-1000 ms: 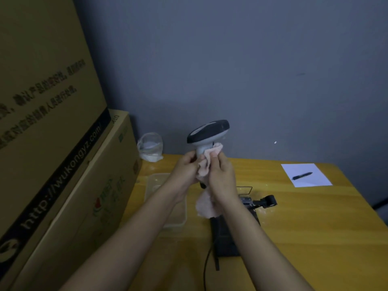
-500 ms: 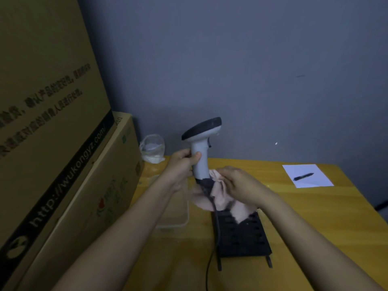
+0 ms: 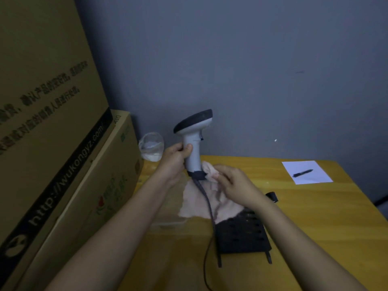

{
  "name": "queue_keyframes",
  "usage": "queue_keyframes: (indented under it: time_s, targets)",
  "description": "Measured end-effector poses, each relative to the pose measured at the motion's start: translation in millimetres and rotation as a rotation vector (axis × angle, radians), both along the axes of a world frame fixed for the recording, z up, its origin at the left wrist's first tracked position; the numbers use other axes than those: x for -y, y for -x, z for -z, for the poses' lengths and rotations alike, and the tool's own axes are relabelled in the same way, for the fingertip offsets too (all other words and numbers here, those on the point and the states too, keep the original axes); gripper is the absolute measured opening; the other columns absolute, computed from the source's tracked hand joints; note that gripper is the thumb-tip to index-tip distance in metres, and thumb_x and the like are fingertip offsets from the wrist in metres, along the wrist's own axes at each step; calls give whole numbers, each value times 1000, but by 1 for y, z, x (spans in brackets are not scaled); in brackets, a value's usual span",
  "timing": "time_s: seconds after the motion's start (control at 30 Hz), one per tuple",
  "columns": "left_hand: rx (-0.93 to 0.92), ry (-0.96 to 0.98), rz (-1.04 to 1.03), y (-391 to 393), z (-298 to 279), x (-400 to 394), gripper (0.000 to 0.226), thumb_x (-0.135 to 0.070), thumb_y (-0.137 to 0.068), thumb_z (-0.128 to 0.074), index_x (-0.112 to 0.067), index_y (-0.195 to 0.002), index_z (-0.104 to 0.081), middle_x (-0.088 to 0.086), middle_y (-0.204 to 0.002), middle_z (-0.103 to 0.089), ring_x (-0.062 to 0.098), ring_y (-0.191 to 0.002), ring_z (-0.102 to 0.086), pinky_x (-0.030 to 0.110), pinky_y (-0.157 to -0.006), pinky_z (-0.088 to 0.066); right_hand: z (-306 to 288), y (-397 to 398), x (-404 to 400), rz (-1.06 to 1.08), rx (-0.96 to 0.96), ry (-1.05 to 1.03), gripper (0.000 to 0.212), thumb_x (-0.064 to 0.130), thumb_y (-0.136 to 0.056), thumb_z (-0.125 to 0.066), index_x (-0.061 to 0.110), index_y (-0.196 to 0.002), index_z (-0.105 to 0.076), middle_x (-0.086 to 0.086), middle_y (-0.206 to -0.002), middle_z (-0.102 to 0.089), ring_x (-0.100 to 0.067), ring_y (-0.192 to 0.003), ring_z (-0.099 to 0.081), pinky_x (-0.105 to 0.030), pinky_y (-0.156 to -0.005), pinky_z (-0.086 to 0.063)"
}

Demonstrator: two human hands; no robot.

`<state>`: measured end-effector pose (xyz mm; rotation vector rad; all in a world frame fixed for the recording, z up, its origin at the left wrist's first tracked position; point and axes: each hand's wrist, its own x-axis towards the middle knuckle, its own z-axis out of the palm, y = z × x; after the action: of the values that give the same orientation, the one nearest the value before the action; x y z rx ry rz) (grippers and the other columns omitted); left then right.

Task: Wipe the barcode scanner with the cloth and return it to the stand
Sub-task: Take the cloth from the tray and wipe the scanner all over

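With the left hand (image 3: 175, 157) clamped on the upright scanner (image 3: 194, 143) above the table, I'd have the right hand (image 3: 233, 184) (pinching the cloth (image 3: 206, 198)) rub round the handle's base, clear of the cable (image 3: 206, 201).

— What sort of place is this?
— A stockroom or shop back office: stacked shipping cartons (image 3: 52, 143) against a bare grey wall (image 3: 252, 59), a barcode scanner (image 3: 193, 141), paper (image 3: 308, 175) and pen (image 3: 303, 173) on a wooden surface (image 3: 315, 217).
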<state>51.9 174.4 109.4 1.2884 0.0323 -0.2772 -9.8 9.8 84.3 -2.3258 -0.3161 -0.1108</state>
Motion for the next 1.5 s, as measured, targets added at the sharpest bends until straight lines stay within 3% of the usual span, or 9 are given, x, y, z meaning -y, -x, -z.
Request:
queue_keyframes:
  time_s: [0.1, 0.23, 0.4, 0.53, 0.67, 0.87, 1.1, 1.23, 1.5]
  targets:
    - [-3, -11, 41, 0, 4, -3, 27, -13, -94, -48, -5, -119, -55, -1, -94, -62, 12, -88, -58, 33, -83, -49, -16, 3, 14, 14, -93, -131, 21, 18, -97, -48, 26, -85, -64, 17, -65, -59, 6, -61, -51, -16, -59, -37]
    - [29, 28, -16, -1, 0, 5, 22, -11, -94, -48, -4, -113, -57, 2, -90, -63, 16, -83, -60, 30, -76, -50, -16, 8, -20, 162, -220, -508, 48, 42, -100, -28, 20, -99, -71, 0, -96, -73, -7, -91, -66, -25, -83, -48]
    - [-24, 41, -97, 4, -7, 19, 14, -9, -93, -50, -7, -83, -60, 8, -76, -61, 18, -70, -59, 32, -69, -50, 13, -2, -65, 332, 73, -413, 32, 40, -98, -34, 20, -106, -58, -9, -92, -62, -18, -84, -59, -31, -70, -48]
    - [-34, 29, -46, 2, -9, 14, 13, -10, -93, -51, -4, -102, -58, 8, -86, -64, 17, -76, -62, 24, -67, -54, 15, -10, -64, 428, 112, -357, 37, 37, -100, -28, 16, -99, -57, -7, -89, -60, -18, -80, -57, -35, -70, -48]
    - [16, -19, 14, 0, -6, 5, 24, -19, -88, -59, -5, -109, -60, 9, -108, -67, 20, -101, -63, 28, -89, -51, 3, -13, -48, 462, 84, -446, 37, 28, -102, -30, 9, -100, -61, -2, -83, -62, -6, -73, -57, -21, -62, -43]
    - [-23, 220, 198, 6, -13, 5, 25, -16, -94, -47, 0, -110, -58, 3, -103, -67, 3, -79, -71, 13, -66, -55, 2, -18, -39, 426, -252, -836, 35, 33, -99, -39, 15, -86, -66, -3, -73, -67, -12, -67, -64, -26, -63, -47]
    - [7, 125, -4, 4, -22, 26, 12, -18, -85, -63, -11, -76, -63, 4, -76, -67, 13, -69, -64, 22, -61, -52, -13, 6, -37, 439, 118, -643, 30, 25, -101, -31, 26, -85, -56, 3, -71, -57, 4, -59, -54, -9, -51, -41]
    - [5, 23, -100, 6, -25, 42, 16, -22, -79, -71, -9, -72, -64, 2, -65, -68, 7, -53, -65, 19, -51, -51, -3, 1, -56, 421, 236, -284, 35, 41, -99, -30, 21, -120, -49, -1, -102, -57, -10, -92, -54, -23, -74, -45]
    - [-36, 71, 47, 5, -18, 35, 17, -15, -87, -61, -2, -98, -65, 14, -100, -70, 24, -95, -67, 26, -81, -55, -14, -12, -39, 604, 264, -224, 35, 28, -101, -27, 8, -92, -54, -4, -71, -55, -20, -60, -51, -30, -52, -30]
